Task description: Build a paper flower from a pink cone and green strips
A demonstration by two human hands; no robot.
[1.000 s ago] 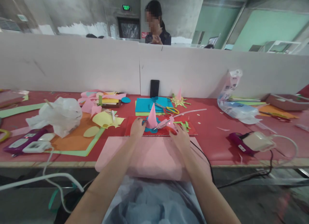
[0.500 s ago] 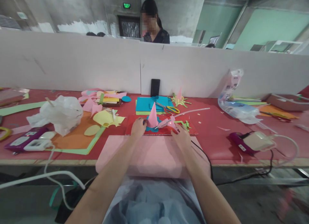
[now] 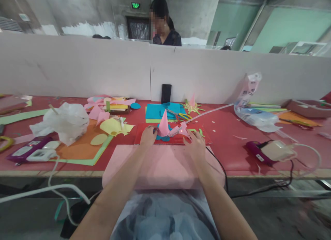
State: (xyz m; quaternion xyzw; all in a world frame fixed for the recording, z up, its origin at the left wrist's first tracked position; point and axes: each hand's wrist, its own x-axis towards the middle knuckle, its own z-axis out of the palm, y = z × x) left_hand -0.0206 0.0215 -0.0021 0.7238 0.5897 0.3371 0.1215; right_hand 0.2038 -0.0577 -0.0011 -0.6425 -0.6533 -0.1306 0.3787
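Observation:
A pink paper cone (image 3: pixel 163 123) stands upright on a blue paper shape (image 3: pixel 162 137) that lies on a red sheet (image 3: pixel 141 136). My left hand (image 3: pixel 148 136) rests closed at the cone's left base, fingertips against the blue shape. My right hand (image 3: pixel 194 144) is closed round a pink glue gun (image 3: pixel 179 130) whose tip points at the cone's right base; a long white glue stick (image 3: pixel 210 110) juts from its back toward the upper right. A large pink sheet (image 3: pixel 160 166) lies under both wrists and hangs over the table's front edge.
Yellow-handled scissors (image 3: pixel 180 115) lie on blue sheets (image 3: pixel 155 112) behind the cone, with a black phone (image 3: pixel 166 93) leaning on the partition. Paper scraps and a white plastic bag (image 3: pixel 64 121) sit left; a purple device (image 3: pixel 269 151) and cables lie right. A person stands beyond the partition.
The glue gun has swung: its white glue stick now points further up and right. My right hand has shifted slightly toward the cone. My left hand stays at the cone's base.

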